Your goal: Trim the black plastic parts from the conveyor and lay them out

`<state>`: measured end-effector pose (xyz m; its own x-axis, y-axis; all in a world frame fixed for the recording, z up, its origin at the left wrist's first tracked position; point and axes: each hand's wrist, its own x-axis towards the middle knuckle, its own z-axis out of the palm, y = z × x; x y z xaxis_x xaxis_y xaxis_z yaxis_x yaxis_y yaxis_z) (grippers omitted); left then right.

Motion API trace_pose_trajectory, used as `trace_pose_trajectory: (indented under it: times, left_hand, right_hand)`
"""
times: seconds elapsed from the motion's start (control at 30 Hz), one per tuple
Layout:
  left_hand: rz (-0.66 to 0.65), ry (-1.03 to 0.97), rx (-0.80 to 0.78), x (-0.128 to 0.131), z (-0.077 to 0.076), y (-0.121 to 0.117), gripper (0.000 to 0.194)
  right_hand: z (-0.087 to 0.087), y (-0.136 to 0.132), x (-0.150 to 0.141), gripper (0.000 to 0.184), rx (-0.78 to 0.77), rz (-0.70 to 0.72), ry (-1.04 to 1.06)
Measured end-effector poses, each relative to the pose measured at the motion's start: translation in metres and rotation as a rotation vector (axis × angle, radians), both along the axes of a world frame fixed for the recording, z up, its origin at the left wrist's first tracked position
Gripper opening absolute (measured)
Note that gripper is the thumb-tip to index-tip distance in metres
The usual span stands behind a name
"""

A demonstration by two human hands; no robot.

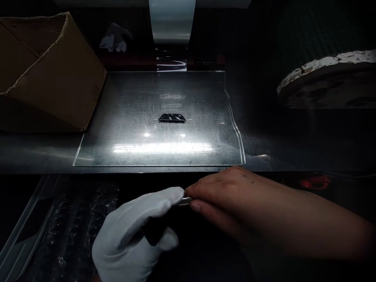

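My left hand (135, 231), in a white glove, is curled around a dark piece (184, 201) with a thin shiny edge. From the other side, my bare right hand (226, 196) pinches that shiny edge between thumb and fingers. Both hands are just in front of the bench edge, their fingertips almost meeting. Most of the piece is hidden by the glove and shadow, so its kind is unclear. Beyond them, a small glossy black trapezoid-shaped piece (172, 117) with a pale line along its lower edge lies on a scratched glass plate (132, 137).
A strip of clear film (172, 64) hangs at the plate's back edge, below a pale strip (172, 23). An open cardboard box (55, 86) stands left. Lower left lies a clear plastic tray with pockets (73, 231). A round whitish-rimmed object (326, 62) occupies the right.
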<state>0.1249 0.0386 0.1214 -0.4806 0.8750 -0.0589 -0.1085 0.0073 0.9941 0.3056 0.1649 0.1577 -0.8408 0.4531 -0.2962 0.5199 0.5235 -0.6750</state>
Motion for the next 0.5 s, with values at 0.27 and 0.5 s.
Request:
trace_pose_trajectory:
  times: [0.27, 0.5]
  left_hand:
    - [-0.032, -0.294, 0.102, -0.003, -0.016, 0.004, 0.021]
    - [-0.064, -0.686, 0.141, -0.012, -0.025, 0.015, 0.023]
  right_hand:
    - [-0.003, 0.005, 0.028, 0.022, 0.115, -0.121, 0.215]
    - [-0.055, 0.045, 0.103, 0.03, 0.496, -0.615, 0.011]
